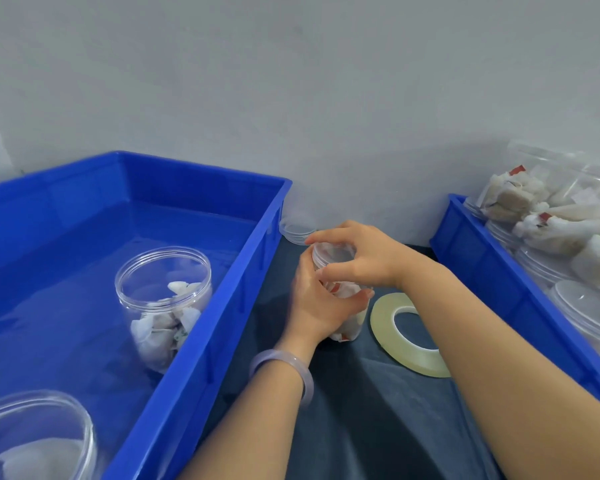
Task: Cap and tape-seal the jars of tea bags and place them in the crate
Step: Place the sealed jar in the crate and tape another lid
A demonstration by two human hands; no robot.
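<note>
Two blue crates flank the dark cloth point(378, 410) that covers the work surface. The big crate point(201, 341) on the left takes up most of that side, pushed close to the grey wall point(291, 81). Inside it stands a clear jar point(163, 306) partly filled with tea bags, upright, well in from the crate's near wall; I cannot tell whether it is capped. A second clear jar point(32, 438) sits in the crate's near corner, cut off by the edge of view.

The crate on the right point(492, 271) is only partly in sight. It is packed with more clear jars and loose tea bags point(551, 230) heaped above its rim.

A roll of clear tape point(406, 337) lies flat on the cloth between the crates, just beside the jar being worked on and partly under the right forearm.

That jar point(347, 327) stands upright on the cloth, tea bags showing white with a bit of red inside. The left hand point(319, 303), with a pale bangle point(284, 372) on the wrist, wraps around the jar's body, fingers curled against its side. The right hand point(357, 258) comes over the top, fingertips closed on the rim of the clear lid point(333, 254) sitting on the jar's mouth.

A spare clear lid point(295, 232) rests on the cloth by the wall, close against the left crate's far corner.
</note>
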